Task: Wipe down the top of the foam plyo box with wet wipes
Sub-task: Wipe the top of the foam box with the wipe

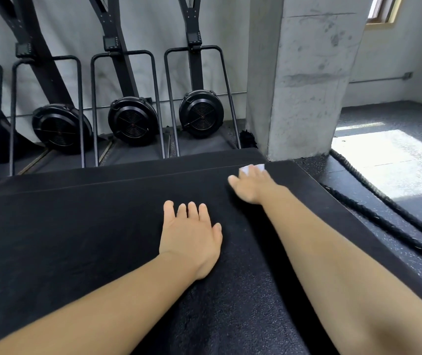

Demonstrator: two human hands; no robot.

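- My right hand (pixel 252 187) presses the wet wipe (pixel 252 168) under flat fingers at the far right corner of the plyo box top (pixel 76 226).
- My left hand (pixel 190 237) rests mid-top, fingers slightly spread.
- Pushing further could slip the wipe over the far edge.
- The concrete pillar (pixel 302 85) stands close beyond; open room lies leftward.

The left hand (pixel 190 237) lay flat on the plyo box (pixel 76 239), near its middle. The right hand (pixel 252 184) pressed a wet wipe (pixel 245 169) at the far right corner. Behind stood fan machines (pixel 133 121), with a pillar (pixel 302 85) at their right. 2 ropes (pixel 384 224) lay on the floor at the right.
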